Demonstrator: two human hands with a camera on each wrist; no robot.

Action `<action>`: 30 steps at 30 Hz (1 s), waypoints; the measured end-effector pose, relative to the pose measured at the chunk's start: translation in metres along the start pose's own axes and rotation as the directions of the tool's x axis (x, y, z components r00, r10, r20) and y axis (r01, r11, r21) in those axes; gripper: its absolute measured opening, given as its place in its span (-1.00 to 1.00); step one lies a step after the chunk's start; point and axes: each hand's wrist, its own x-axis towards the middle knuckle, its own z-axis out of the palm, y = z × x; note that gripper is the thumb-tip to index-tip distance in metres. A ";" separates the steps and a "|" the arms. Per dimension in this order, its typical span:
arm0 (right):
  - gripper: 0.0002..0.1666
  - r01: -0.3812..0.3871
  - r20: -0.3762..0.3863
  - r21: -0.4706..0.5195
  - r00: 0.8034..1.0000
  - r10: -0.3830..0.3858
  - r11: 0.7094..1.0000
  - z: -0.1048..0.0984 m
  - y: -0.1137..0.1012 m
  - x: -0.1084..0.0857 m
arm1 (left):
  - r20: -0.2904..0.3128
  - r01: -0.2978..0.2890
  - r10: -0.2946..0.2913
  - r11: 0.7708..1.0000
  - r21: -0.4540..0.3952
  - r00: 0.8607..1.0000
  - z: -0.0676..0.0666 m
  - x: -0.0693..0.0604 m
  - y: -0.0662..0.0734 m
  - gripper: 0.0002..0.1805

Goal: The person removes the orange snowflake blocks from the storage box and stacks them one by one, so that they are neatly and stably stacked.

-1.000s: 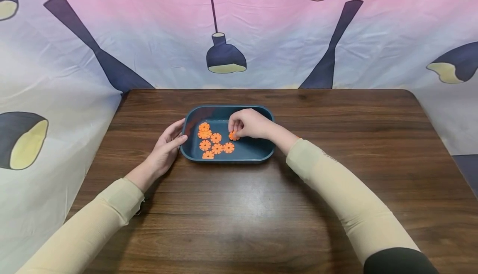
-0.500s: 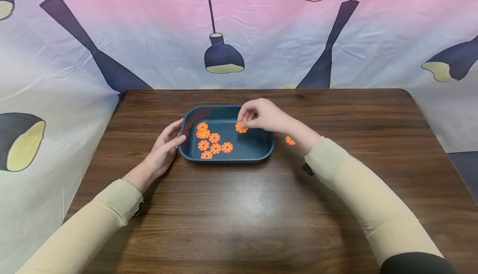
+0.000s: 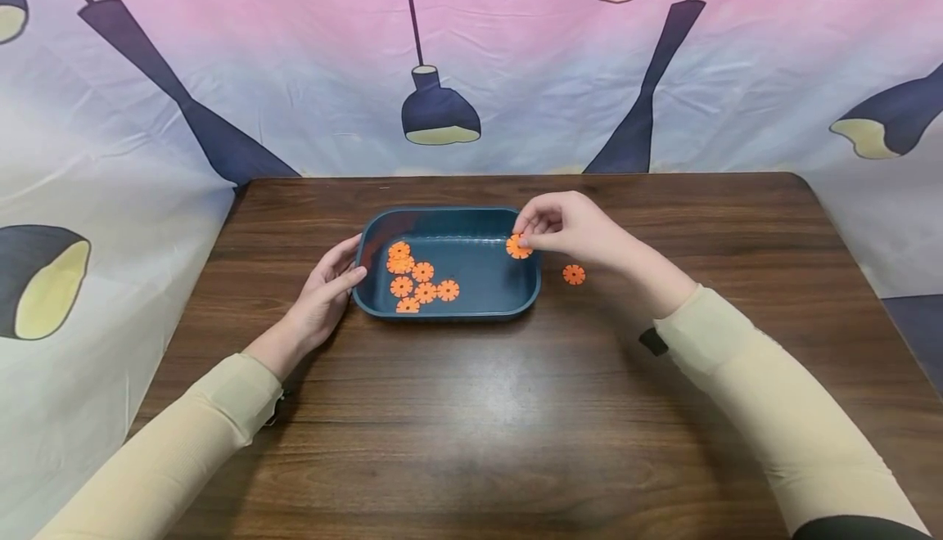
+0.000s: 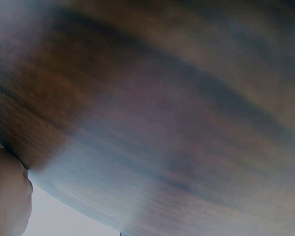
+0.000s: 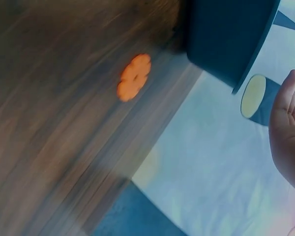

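Note:
A dark blue-green rectangular tray [image 3: 486, 311] sits on the table, with several orange notched discs [image 3: 424, 292] lying in its left half. My left hand [image 3: 319, 303] grips the tray's left end, thumb at the rim and fingers along the outer wall. Between thumb and fingers, my right hand [image 3: 570, 229] pinches one orange notched disc [image 3: 518, 247] above the tray's right end. Another orange disc [image 3: 575, 275] lies flat on the table just right of the tray. In the right wrist view, that same table disc [image 5: 134, 77] shows near the tray's wall [image 5: 226, 39].
Dark wood grain covers the table [image 3: 471, 425]. A cloth backdrop [image 3: 331, 49] printed with lamps hangs behind the table's far edge and along its sides. The left wrist view shows mostly blurred table surface [image 4: 137, 123].
My right hand has lifted a disc from inside the tray and carried it rightward to the right rim. The disc on the table has come fully into sight. My left hand stays put.

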 end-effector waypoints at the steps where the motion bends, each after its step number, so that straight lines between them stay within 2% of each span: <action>1: -0.86 -0.003 -0.002 -0.007 1.000 0.003 1.000 -0.003 0.002 -0.003 | 0.000 -0.001 0.001 1.000 0.001 1.000 0.000 0.000 0.000 -0.38; 9: -0.85 -0.049 -0.043 -0.041 0.998 0.047 0.998 -0.021 0.024 -0.022 | 0.003 -0.012 0.012 1.000 -0.008 1.000 0.000 0.000 -0.001 -0.39; 15: -0.85 -0.079 -0.057 -0.040 0.995 0.076 0.996 -0.026 0.043 -0.032 | 0.006 -0.018 0.018 1.000 -0.012 1.000 0.000 0.000 -0.001 -0.40; 26: -0.82 -0.176 -0.018 -0.032 0.984 0.176 0.984 -0.028 0.076 -0.035 | 0.011 -0.029 0.029 0.999 -0.021 1.000 0.000 0.001 -0.002 -0.41; 30: -0.81 -0.186 0.009 -0.042 0.982 0.186 0.982 -0.027 0.084 -0.033 | 0.009 -0.034 0.035 0.999 -0.029 0.999 0.000 0.001 -0.003 -0.42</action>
